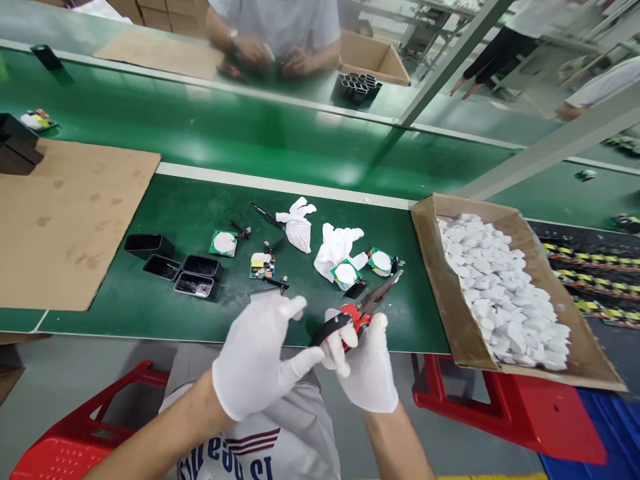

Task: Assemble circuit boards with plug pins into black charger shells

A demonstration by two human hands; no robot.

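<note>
- The cardboard sheet [70, 220] lies flat on the desk [130, 300], far to the left of the pliers [373, 308]. It probably serves as a spare working surface.
- Four black cases [180, 268] sit clustered together, open side up, well left of the pliers and within the left arm's reach.
- Small green boards [224, 243] topped with white pads lie scattered left of and beyond the pliers, each separate from the others, so that any one can be picked out alone.
- The left hand [265, 363], in a white glove, hovers just left of the pliers. Its grip is apart, with the fingers spread and one fingertip reaching toward the black handle end; it holds nothing.
- Two loose white gloves [320, 237] lie crumpled beyond the pliers, seemingly put aside as spares.
- The pliers are held above the desk's near edge. The nose points up and away to the right, likely to keep the tips clear of the body and in plain sight.
- The right hand [367, 370], also gloved, is directly below the pliers, its grip clamped around the red and black handles.
- The cardboard box [434, 273] stands right of the pliers and overhangs the desk's edge. It is heaped with white pads and tilted open toward the person.
</note>
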